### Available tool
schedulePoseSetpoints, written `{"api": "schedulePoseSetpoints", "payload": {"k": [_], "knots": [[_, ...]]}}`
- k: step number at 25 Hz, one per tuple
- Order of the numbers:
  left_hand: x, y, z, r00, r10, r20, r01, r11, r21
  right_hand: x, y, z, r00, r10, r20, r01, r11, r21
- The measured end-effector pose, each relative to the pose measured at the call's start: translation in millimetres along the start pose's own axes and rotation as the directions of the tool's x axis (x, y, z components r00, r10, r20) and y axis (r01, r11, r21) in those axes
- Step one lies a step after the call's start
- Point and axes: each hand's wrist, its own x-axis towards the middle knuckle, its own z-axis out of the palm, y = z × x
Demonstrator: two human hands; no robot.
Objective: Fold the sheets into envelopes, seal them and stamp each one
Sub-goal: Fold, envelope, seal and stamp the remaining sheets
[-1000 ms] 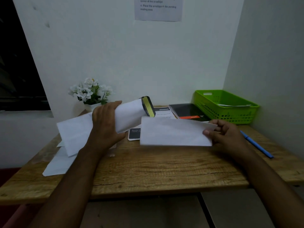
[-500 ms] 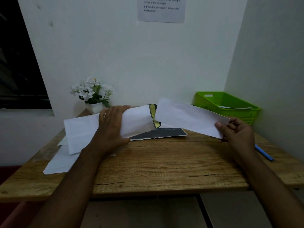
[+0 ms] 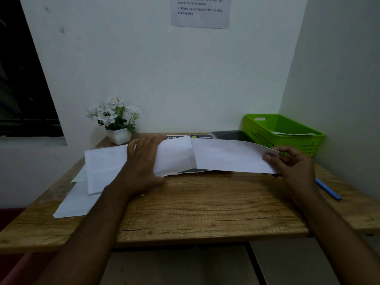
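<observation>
- Nearest, bare wooden surface [image 3: 195, 212] lies open toward its front edge.
- Left hand [image 3: 141, 161] grips a curled sheet [image 3: 174, 159]; right hand [image 3: 292, 165] pinches a folded envelope [image 3: 230, 158] beside it.
- Loose sheets [image 3: 76, 200] crowd the left; a blue pen [image 3: 328, 189] lies right.
- Farther back: flower pot [image 3: 119, 135], green basket [image 3: 265, 130].

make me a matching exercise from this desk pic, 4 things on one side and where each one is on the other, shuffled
Things:
1. pen
2. basket
3. flowers
4. envelope

Places:
A. back left of the desk, by the wall
B. pinched in the right hand
C. desk's right edge, beside the right wrist
D. back right corner

Pairs: 1-C, 2-D, 3-A, 4-B
</observation>
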Motion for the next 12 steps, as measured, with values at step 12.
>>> {"api": "schedulePoseSetpoints", "payload": {"k": [12], "knots": [[0.2, 14.6, 3.7, 0.994, 0.064, 0.083, -0.063, 0.998, -0.020, -4.1, 1.7, 3.2, 1.000, 0.009, -0.005, -0.009, 0.999, -0.041]]}}
